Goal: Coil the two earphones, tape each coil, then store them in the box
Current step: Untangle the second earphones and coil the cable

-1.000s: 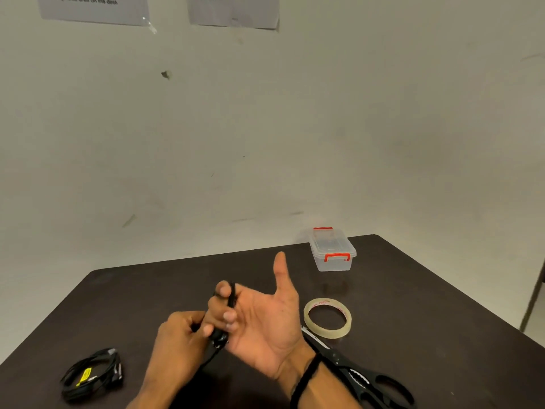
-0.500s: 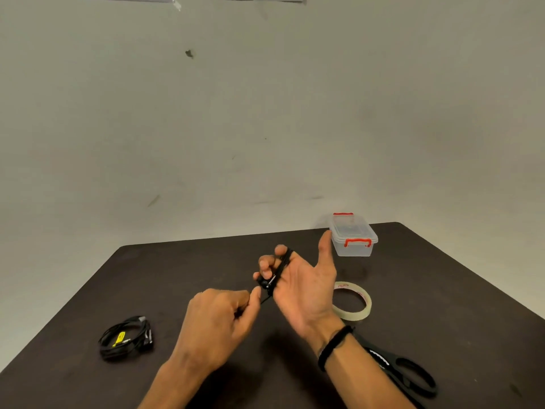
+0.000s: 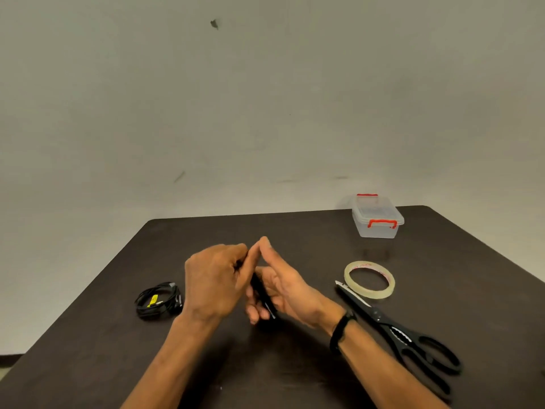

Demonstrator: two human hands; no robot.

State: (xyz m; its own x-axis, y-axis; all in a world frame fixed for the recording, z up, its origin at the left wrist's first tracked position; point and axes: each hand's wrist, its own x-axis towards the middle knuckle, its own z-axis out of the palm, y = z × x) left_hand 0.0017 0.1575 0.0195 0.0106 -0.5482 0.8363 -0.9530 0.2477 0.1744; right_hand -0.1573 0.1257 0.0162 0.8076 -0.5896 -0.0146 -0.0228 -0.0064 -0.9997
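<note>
The wall (image 3: 265, 98) takes up most of the view, plain grey-beige with a few scuffs and one small dark mark (image 3: 214, 23) up high. Below it sits the tabletop (image 3: 295, 231), dark brown, matte, rounded corners at the far edge, pushed right up against the wall.

Next biggest are the hands, meeting around the middle of the tabletop. The left hand (image 3: 215, 286) has its fingers curled and is pinching a black earphone cord (image 3: 263, 296) up near the right hand's fingertips. The right hand (image 3: 284, 286) has its fingers mostly straight with the cord wound around them, so it's carrying the coil rather than clenching it. There's a black band (image 3: 340, 327) on the right wrist.

Black scissors (image 3: 395, 329) lie closed on the right, blades pointing toward a roll of clear tape (image 3: 369, 279), tip just beside it. The clear box (image 3: 377, 219) with red latches sits lid-on near the far right edge of the tabletop, well apart from the hands.

The other earphone (image 3: 157, 301) is already a black coil with a yellow tag, lying on the left, near the left wrist.
</note>
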